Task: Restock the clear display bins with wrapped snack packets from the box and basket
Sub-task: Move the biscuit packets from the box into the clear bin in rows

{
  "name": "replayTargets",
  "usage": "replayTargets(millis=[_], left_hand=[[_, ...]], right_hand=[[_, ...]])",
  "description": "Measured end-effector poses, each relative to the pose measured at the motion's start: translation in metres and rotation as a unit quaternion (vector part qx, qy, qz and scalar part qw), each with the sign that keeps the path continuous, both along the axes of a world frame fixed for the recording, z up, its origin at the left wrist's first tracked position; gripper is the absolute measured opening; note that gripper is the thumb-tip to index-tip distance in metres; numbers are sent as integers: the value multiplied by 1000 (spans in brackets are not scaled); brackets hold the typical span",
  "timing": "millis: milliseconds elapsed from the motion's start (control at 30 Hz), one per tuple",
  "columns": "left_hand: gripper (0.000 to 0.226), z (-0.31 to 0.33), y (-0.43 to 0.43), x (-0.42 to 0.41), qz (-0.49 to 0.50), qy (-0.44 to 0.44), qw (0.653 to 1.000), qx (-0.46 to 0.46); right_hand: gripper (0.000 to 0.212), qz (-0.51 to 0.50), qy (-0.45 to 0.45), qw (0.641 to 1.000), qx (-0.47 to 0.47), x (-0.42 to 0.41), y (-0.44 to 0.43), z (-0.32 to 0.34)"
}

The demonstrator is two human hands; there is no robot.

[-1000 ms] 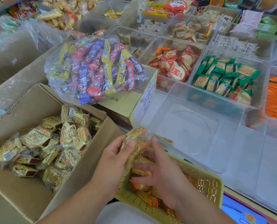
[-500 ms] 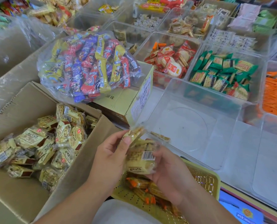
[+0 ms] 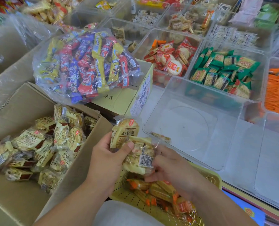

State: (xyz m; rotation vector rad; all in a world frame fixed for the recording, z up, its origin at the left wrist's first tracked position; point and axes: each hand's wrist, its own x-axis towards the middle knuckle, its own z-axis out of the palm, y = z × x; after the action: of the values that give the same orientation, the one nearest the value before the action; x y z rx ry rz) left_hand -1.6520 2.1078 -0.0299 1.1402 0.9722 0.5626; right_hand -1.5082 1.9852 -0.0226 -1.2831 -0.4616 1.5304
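At the far left sat an open brown cardboard box [image 3: 18,201], its floor heaped with pale yellow wrapped snack packets [image 3: 42,150]. Behind it, a clear plastic bag of red, blue and yellow wrapped bars [image 3: 85,66] rested on a closed yellowish carton [image 3: 127,98].

Near the middle, the left hand [image 3: 106,162] was closed around a pale yellow cracker packet with printed characters [image 3: 125,132], thumb pressed across the front, holding it upright. Just beside it and overlapping it, the right hand [image 3: 173,170] gripped a second clear-wrapped cracker packet with a barcode label [image 3: 140,157], fingers curled under its lower edge — both packets were held above the near corner of a yellow perforated plastic basket [image 3: 129,198]. In the basket lay orange-tipped wrapped snack sticks [image 3: 160,191].

Right of the hands stood a large clear plastic display bin [image 3: 192,131], almost bare, with one small packet [image 3: 161,137] lying at its near-left corner. Behind it were clear bins of red-wrapped round crackers [image 3: 171,59] and green-wrapped square crackers [image 3: 221,72] — and at the far right edge, a bin of orange packets [image 3: 277,92].
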Motion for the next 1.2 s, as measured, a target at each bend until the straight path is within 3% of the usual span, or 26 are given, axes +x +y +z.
replayTargets(millis=[133,267,500,533,600,667,833,933,1000,1100,1200], left_hand=[[33,-1,4,1,33,-10,999,6],[33,-1,5,1,32,-18,999,-1],[36,4,0,2,1,7,998,56],[35,5,0,3,6,3,998,67],[35,6,0,4,23,-5,996,86],[36,7,1,5,26,-4,995,99],[35,6,10,3,32,3,998,52],[33,9,19,2,27,-5,999,-30],[27,12,25,2,50,-7,997,-52],[28,18,35,0,98,-33,994,-22],[36,24,34,0,104,-47,992,58]], right_hand=[[34,-6,-67,998,-12,5,-5,2],[50,21,-118,993,-5,10,-8,6],[14,56,-300,951,-47,19,-6,-1],[12,57,-308,947,-66,18,-5,-1],[29,72,-299,947,-97,15,-4,-1],[27,87,-274,953,-95,12,-4,-3],[16,136,-309,941,16,17,-9,-1],[13,180,-427,879,114,28,-10,1],[26,168,-464,857,147,32,-12,1],[33,67,-355,922,140,32,-16,4],[17,20,-247,965,89,23,-13,6]])
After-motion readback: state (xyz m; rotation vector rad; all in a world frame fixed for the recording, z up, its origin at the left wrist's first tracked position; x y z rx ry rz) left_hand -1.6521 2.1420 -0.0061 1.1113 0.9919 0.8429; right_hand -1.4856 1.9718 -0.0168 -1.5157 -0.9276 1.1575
